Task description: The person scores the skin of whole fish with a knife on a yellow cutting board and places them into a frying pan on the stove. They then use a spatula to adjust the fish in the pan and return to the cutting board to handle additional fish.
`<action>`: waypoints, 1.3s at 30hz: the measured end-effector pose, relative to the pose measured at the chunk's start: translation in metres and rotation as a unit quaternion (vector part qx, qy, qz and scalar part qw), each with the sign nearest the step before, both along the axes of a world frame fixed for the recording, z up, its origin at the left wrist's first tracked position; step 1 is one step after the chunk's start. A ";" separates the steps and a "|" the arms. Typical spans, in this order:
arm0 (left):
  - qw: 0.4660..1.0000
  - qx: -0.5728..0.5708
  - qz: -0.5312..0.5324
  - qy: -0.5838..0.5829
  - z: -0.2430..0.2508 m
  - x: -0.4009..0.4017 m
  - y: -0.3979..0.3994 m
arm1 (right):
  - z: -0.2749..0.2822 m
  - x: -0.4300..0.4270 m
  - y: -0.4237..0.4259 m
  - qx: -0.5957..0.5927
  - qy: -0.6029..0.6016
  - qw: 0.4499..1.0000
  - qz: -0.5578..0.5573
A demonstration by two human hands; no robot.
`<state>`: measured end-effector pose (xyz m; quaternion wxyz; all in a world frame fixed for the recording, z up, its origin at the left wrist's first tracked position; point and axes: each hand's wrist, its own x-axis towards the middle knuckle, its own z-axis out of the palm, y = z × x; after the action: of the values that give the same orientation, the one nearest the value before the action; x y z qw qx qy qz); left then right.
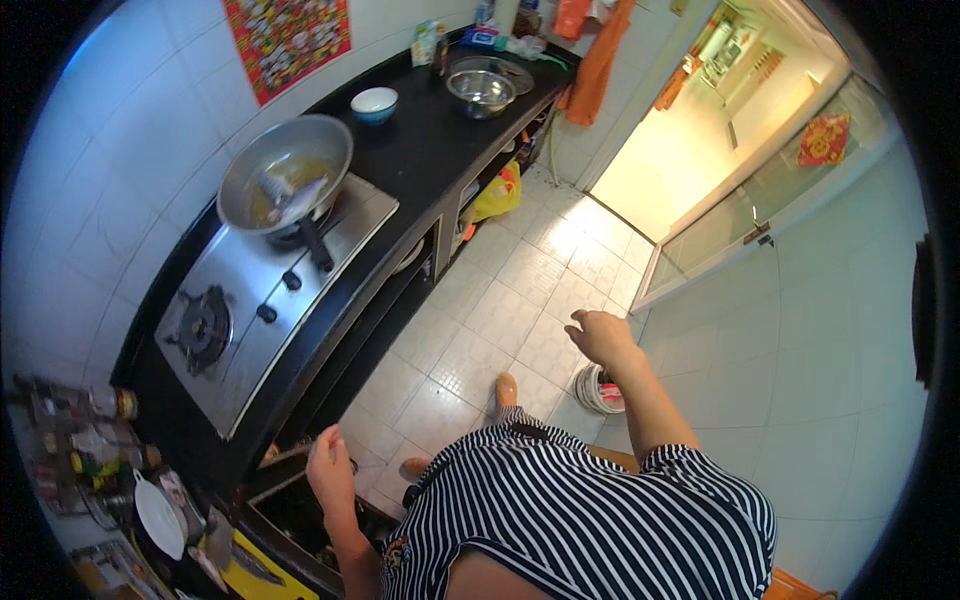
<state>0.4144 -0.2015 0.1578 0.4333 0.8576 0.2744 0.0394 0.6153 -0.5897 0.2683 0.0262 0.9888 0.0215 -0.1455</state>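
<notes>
My left hand (330,469) hangs near the counter's front edge at the lower left, fingers loosely extended, with nothing visible in it. My right hand (600,336) is held out above the tiled floor, thumb and fingers apart and nothing visible in it. In front and to the left, a deep grey frying pan (234,169) sits on the far burner of the gas stove (281,315). Pieces of fish (301,199) lie in yellowish oil inside it. The pan's black handle (315,244) points towards the counter's front. The near burner (201,328) has no pan on it.
Further along the black counter (409,161) are a blue-and-white bowl (373,105) and a metal basin (481,94). At lower left lie a white dish (157,517), a cleaver (219,536) and fish on a yellow cutting board (281,562). A white bucket (591,394) stands below my right arm.
</notes>
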 end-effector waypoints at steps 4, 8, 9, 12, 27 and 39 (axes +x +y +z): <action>0.999 0.017 -0.015 0.042 -0.007 0.039 -0.052 | -0.021 0.015 -0.059 0.028 0.012 0.999 -0.032; 0.992 0.034 -0.054 0.105 -0.037 0.072 -0.088 | -0.021 0.043 -0.112 0.071 0.015 0.995 -0.068; 0.991 0.029 -0.054 0.123 -0.059 0.075 -0.090 | -0.024 0.053 -0.122 0.088 0.010 0.994 -0.065; 0.970 0.063 -0.105 0.212 -0.140 0.070 -0.090 | -0.031 0.083 -0.150 0.136 0.011 0.989 -0.060; 0.896 -0.043 -0.195 0.398 -0.288 0.189 -0.155 | -0.037 0.291 -0.159 0.255 0.015 0.965 0.061; 0.932 -0.092 -0.189 0.296 -0.184 0.478 -0.193 | -0.033 0.438 -0.193 0.222 -0.012 0.975 -0.014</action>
<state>0.8923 -0.3941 -0.0261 0.4089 0.8225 0.2253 -0.3249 1.0534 -0.7828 0.2352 -0.1959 0.9718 0.0389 -0.1257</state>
